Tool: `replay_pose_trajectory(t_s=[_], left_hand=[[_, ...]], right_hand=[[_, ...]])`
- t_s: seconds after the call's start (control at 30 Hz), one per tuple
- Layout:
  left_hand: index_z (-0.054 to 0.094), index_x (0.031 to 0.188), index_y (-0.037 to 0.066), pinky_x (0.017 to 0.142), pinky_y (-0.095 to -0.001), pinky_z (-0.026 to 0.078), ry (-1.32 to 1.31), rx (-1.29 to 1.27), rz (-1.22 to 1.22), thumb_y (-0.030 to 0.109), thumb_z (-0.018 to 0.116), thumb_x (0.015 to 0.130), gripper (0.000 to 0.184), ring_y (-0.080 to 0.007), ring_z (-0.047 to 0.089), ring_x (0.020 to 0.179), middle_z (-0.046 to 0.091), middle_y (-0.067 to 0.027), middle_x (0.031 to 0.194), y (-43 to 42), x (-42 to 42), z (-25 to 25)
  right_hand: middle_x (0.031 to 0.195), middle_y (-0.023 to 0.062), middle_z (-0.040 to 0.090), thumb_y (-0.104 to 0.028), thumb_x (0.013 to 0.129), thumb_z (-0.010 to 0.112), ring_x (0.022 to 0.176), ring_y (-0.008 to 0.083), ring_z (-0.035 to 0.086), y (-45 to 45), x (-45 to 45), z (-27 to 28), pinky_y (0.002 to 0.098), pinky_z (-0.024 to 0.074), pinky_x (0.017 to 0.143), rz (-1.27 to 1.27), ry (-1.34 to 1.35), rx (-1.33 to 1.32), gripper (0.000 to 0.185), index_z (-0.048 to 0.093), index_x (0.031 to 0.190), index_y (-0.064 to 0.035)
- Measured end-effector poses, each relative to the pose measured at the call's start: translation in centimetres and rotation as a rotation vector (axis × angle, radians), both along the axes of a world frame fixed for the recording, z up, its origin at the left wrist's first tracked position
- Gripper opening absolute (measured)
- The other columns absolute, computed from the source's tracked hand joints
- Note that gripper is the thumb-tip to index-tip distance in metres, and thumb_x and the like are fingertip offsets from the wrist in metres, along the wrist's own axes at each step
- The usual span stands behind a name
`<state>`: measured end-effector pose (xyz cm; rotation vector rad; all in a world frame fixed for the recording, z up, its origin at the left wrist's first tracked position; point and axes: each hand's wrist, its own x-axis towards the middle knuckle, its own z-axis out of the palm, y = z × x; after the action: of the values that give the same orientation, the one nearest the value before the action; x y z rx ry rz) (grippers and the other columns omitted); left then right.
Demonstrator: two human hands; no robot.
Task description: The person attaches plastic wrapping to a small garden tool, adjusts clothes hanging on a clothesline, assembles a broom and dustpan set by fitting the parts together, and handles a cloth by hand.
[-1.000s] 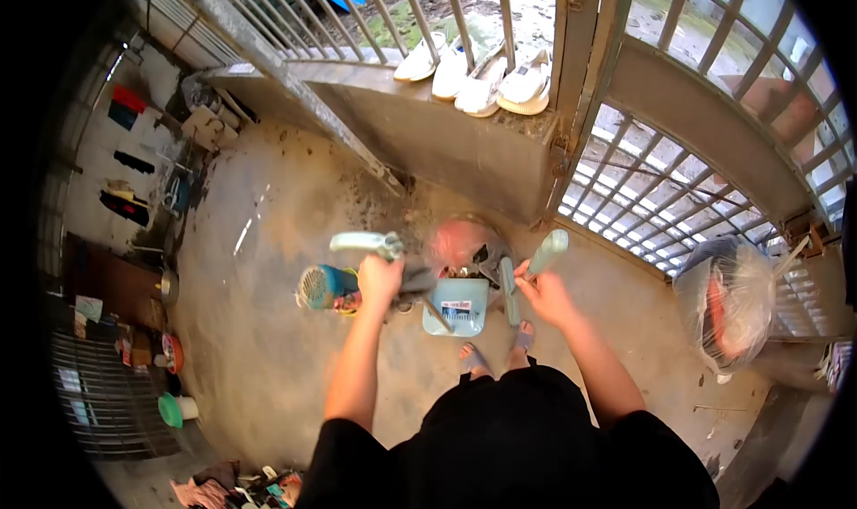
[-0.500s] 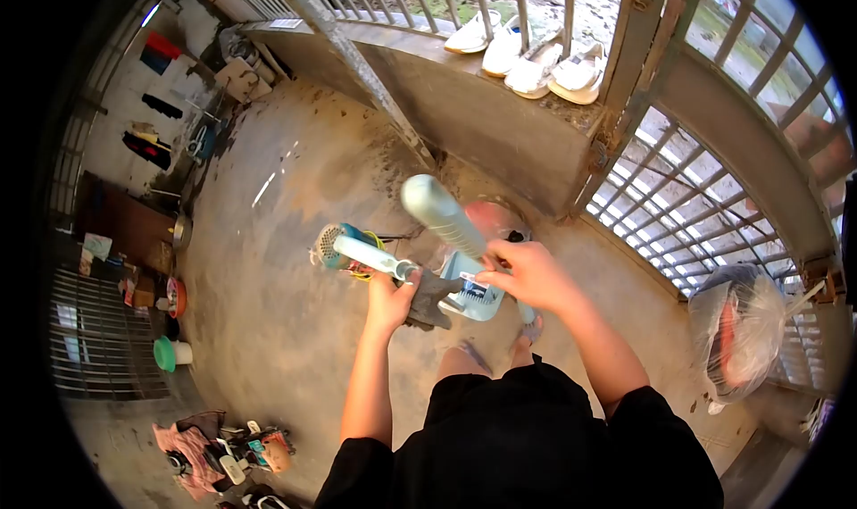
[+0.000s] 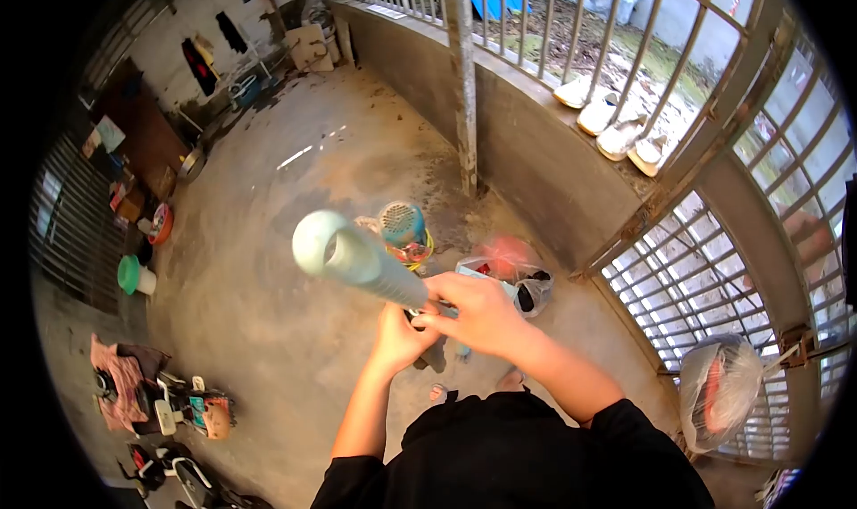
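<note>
A long pale green handle (image 3: pixel 361 268), ribbed along its grip and with a hole near its rounded end, points up to the left. My right hand (image 3: pixel 478 312) is closed around its lower part. Just below, my left hand (image 3: pixel 399 337) is closed close against the right fingers. What the left hand grips is mostly hidden; a dark bit shows between its fingers. Some grey material (image 3: pixel 434 355) hangs under the hands, partly covered. Beyond them on the floor stands a blue-green perforated container (image 3: pixel 402 223) with yellow and red cords.
A clear plastic bag (image 3: pixel 534 293) with red and dark contents lies on the concrete floor. White shoes (image 3: pixel 616 138) line the ledge by the bars. Another bag (image 3: pixel 721 391) hangs at the metal gate (image 3: pixel 661 281). A scooter (image 3: pixel 170 406) and green bucket (image 3: pixel 130 275) stand left.
The handle has swung left and towards the camera. My right hand has moved left to meet my left hand. The pale tube at my left hand no longer shows. The view has turned.
</note>
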<state>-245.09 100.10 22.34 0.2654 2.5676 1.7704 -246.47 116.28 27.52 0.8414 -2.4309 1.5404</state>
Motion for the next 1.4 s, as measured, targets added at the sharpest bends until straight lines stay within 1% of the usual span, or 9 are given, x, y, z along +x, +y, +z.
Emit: replay_pose_trajectory(t_s=[0.13, 0.33, 0.5, 0.63, 0.87, 0.93, 1.13, 1.2, 1.4], left_hand=[[0.056, 0.081, 0.004, 0.065, -0.0317, 0.048, 0.037, 0.195, 0.154, 0.007, 0.072, 0.059, 0.027, -0.0167, 0.059, 0.072, 0.06, -0.0063, 0.076, -5.7, 1.7, -0.6], [0.053, 0.077, 0.005, 0.062, -0.031, 0.048, -0.019, 0.03, 0.372, 0.015, 0.078, 0.057, 0.034, -0.0176, 0.061, 0.068, 0.062, -0.0068, 0.074, -14.1, 4.3, -2.7], [0.047, 0.093, 0.006, 0.063, -0.0386, 0.049, -0.042, -0.121, 0.648, 0.021, 0.074, 0.063, 0.043, -0.0307, 0.064, 0.07, 0.063, -0.0136, 0.077, -18.9, 6.1, -3.2], [0.047, 0.095, 0.004, 0.067, -0.0431, 0.048, -0.026, -0.156, 0.775, 0.029, 0.073, 0.065, 0.047, -0.0379, 0.062, 0.075, 0.063, -0.0174, 0.076, -21.8, 5.3, -4.9], [0.053, 0.092, 0.003, 0.067, -0.0404, 0.049, -0.001, -0.301, 0.825, 0.032, 0.076, 0.06, 0.049, -0.0335, 0.063, 0.074, 0.064, -0.0148, 0.076, -27.2, -0.7, -5.3], [0.055, 0.089, 0.003, 0.067, -0.0391, 0.05, -0.028, -0.309, 0.817, 0.03, 0.077, 0.061, 0.045, -0.0308, 0.064, 0.073, 0.065, -0.0132, 0.075, -28.8, -3.3, -5.6], [0.056, 0.084, 0.003, 0.064, -0.0343, 0.05, -0.085, -0.312, 0.95, 0.023, 0.076, 0.064, 0.036, -0.0238, 0.065, 0.067, 0.064, -0.0111, 0.071, -33.5, -13.0, -5.7], [0.054, 0.085, 0.003, 0.062, -0.032, 0.049, -0.001, -0.35, 0.951, 0.021, 0.076, 0.065, 0.034, -0.0195, 0.062, 0.063, 0.062, -0.0082, 0.068, -35.0, -16.7, -4.5], [0.054, 0.086, 0.004, 0.063, -0.0322, 0.048, 0.185, -0.403, 0.916, 0.017, 0.075, 0.066, 0.032, -0.02, 0.061, 0.063, 0.061, -0.006, 0.067, -36.6, -28.8, -2.6]], right_hand=[[0.09, 0.0081, 0.062, -0.023, 0.072, 0.07, 0.075, 0.029, 0.061, -7.6, 0.6, -1.4, 0.0366, 0.0492, 0.063, 0.125, 0.067, -0.039, 0.032, 0.059, 0.097, -0.0075], [0.077, 0.0117, 0.06, -0.024, 0.073, 0.069, 0.07, 0.032, 0.059, -16.6, 1.9, -2.0, 0.0393, 0.047, 0.061, 0.212, -0.078, 0.041, 0.031, 0.058, 0.096, -0.0061], [0.077, 0.0123, 0.059, -0.022, 0.072, 0.069, 0.069, 0.0327, 0.059, -23.4, 2.6, -3.9, 0.0391, 0.0467, 0.061, 0.226, -0.122, 0.043, 0.028, 0.058, 0.092, -0.0055], [0.072, 0.0108, 0.057, -0.018, 0.069, 0.073, 0.062, 0.0245, 0.059, -27.5, 2.0, -4.9, 0.0317, 0.0492, 0.059, 0.198, -0.052, -0.083, 0.026, 0.056, 0.081, -0.0023], [0.095, 0.0088, 0.064, -0.009, 0.079, 0.065, 0.085, 0.0183, 0.064, -30.5, -6.3, -5.6, 0.0298, 0.0529, 0.076, 0.487, -0.436, -0.232, 0.029, 0.058, 0.105, 0.0013], [0.099, 0.0092, 0.063, -0.009, 0.079, 0.065, 0.087, 0.0169, 0.063, -30.2, -9.3, -7.0, 0.0308, 0.0526, 0.077, 0.401, -0.255, -0.172, 0.029, 0.058, 0.105, 0.0021], [0.087, 0.0062, 0.065, -0.013, 0.085, 0.061, 0.078, 0.0119, 0.062, -27.2, -18.0, -14.3, 0.025, 0.0501, 0.07, 0.284, -0.479, -0.176, 0.022, 0.06, 0.102, 0.0004], [0.087, 0.0121, 0.066, -0.015, 0.084, 0.06, 0.081, 0.0186, 0.065, -26.4, -20.4, -15.8, 0.0297, 0.0507, 0.072, 0.143, -0.586, -0.151, 0.02, 0.061, 0.099, -0.0008], [0.082, 0.0105, 0.066, -0.013, 0.084, 0.06, 0.074, 0.0164, 0.065, -24.3, -26.6, -17.3, 0.028, 0.0505, 0.067, -0.076, -0.595, -0.19, 0.017, 0.062, 0.096, -0.0012]])
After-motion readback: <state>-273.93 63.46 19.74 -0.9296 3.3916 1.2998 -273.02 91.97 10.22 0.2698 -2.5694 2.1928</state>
